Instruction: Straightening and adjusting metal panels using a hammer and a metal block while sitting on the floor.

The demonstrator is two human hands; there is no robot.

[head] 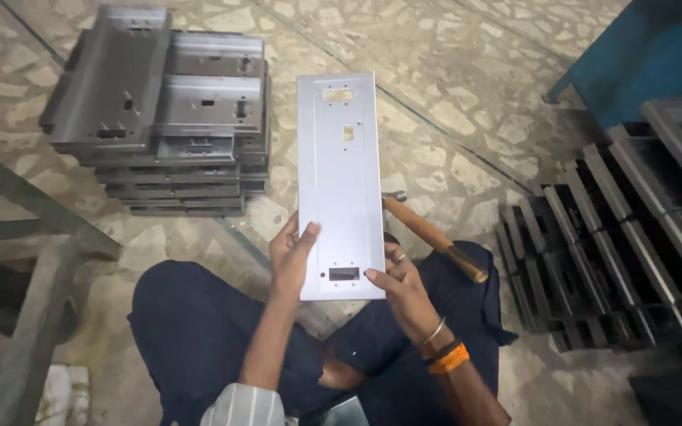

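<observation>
I hold a long grey sheet-metal panel [339, 177] upright in front of me, its flat face toward the camera, with small cut-outs near both ends. My left hand [289, 256] grips its lower left edge. My right hand [399, 278] grips its lower right corner, thumb on the face. I sit on the floor with dark trousers under the panel. A wooden-handled hammer [434, 236] rests on my right thigh, just right of the panel.
A stack of bent grey metal channels [159, 118] stands on the stone floor at upper left. More dark metal parts lean in rows at right [617, 244]. A grey metal frame [33, 237] is at left, a blue object [657, 47] at upper right.
</observation>
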